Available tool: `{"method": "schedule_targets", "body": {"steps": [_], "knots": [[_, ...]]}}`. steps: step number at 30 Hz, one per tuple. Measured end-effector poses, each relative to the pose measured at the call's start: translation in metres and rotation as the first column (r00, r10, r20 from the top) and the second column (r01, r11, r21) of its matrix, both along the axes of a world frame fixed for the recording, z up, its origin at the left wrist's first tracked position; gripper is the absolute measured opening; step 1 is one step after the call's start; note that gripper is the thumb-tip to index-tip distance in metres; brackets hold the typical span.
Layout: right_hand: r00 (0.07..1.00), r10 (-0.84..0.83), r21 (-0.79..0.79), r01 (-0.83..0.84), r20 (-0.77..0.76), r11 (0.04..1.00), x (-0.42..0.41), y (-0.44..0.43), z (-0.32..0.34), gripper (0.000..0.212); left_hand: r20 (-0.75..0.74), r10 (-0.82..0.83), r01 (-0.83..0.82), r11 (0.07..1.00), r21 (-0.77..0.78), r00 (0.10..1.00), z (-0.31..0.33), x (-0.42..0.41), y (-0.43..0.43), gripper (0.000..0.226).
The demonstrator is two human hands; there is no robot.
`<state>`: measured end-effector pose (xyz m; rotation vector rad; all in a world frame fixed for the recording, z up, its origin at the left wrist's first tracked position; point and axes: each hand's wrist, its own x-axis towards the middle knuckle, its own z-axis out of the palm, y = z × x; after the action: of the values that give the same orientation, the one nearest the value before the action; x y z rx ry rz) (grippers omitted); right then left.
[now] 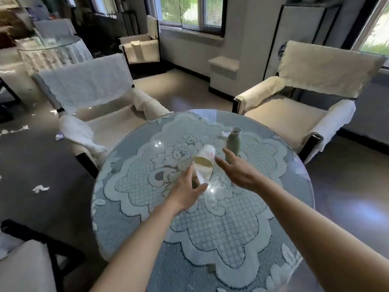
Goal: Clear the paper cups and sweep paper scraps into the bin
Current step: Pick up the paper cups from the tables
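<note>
I read the left hand (187,192) fingers gripping tilted paper cups (205,163) mid-worktop (210,239); right hand (237,171) fingers straight, spread, just beside green vase (233,144).

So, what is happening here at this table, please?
A person is at a round table. The left hand grips tilted paper cups, seemingly two nested, above the tabletop. The right hand is open and reaches toward them, beside a pale green vase. On the floor to the left lie paper scraps, not yet swept.
</note>
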<state>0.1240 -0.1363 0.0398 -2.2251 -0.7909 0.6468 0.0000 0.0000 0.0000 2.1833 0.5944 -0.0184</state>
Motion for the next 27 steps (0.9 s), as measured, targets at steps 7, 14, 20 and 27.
{"method": "schedule_targets", "body": {"steps": [7, 14, 20, 27], "knots": [[0.985, -0.053, 0.089, 0.069, -0.165, 0.994, 0.033, 0.031, -0.035, 0.071, -0.132, -0.235, 0.267, 0.899, 0.348, 0.963, -0.05, 0.051, 0.021, 0.084], [0.999, -0.038, 0.012, 0.038, -0.024, 0.999, 0.046, 0.061, -0.059, 0.073, -0.299, -0.265, 0.398, 0.669, 0.627, 0.917, -0.074, 0.065, 0.059, 0.098], [0.997, -0.082, -0.056, 0.082, -0.006, 0.995, 0.057, 0.097, -0.074, 0.07, -0.233, -0.089, 0.19, 0.869, 0.457, 0.968, -0.081, 0.049, 0.114, 0.11], [0.979, -0.202, -0.136, 0.198, -0.018, 0.971, 0.058, 0.132, -0.096, 0.055, 0.164, 0.069, -0.103, 0.973, 0.208, 0.984, -0.09, 0.049, 0.157, 0.112]]}}
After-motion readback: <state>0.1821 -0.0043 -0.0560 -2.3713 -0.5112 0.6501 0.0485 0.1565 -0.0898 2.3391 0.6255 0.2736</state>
